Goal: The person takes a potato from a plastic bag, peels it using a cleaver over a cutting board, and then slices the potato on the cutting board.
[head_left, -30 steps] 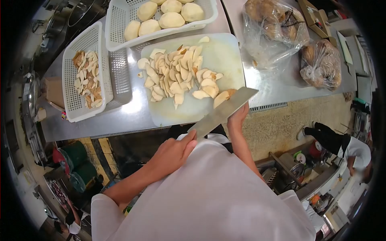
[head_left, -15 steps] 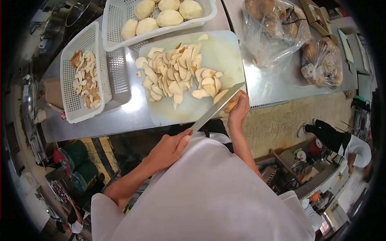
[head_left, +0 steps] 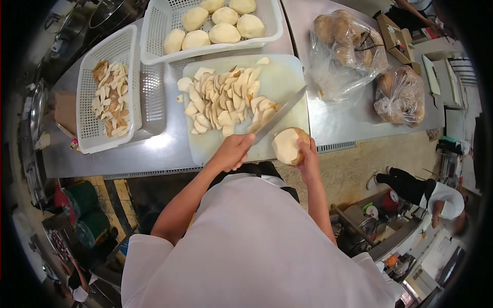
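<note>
My left hand (head_left: 233,152) is closed around the handle of a large knife (head_left: 281,114), its broad blade pointing up and right over the cutting board (head_left: 200,149). A round, partly peeled root, which looks like a jicama (head_left: 285,146), is gripped by my right hand (head_left: 308,156) at the board's near right corner. Pale flesh shows on its left face, with brown skin still by my fingers. Blade and root are apart. Left of the knife, a heap of pale cut peelings (head_left: 226,97) covers much of the board, and a smaller pile lies partly behind the blade.
Behind the board stands a white basket (head_left: 215,45) of several peeled roots. A second white basket (head_left: 134,97) at left contains peelings. Plastic bags of brown roots (head_left: 344,41) (head_left: 403,97) lie on the right table. A person (head_left: 447,197) is bent over at far right.
The knife has come off the root and now points over the board, my left hand having moved up and forward. The root has turned, showing its pale peeled face.
</note>
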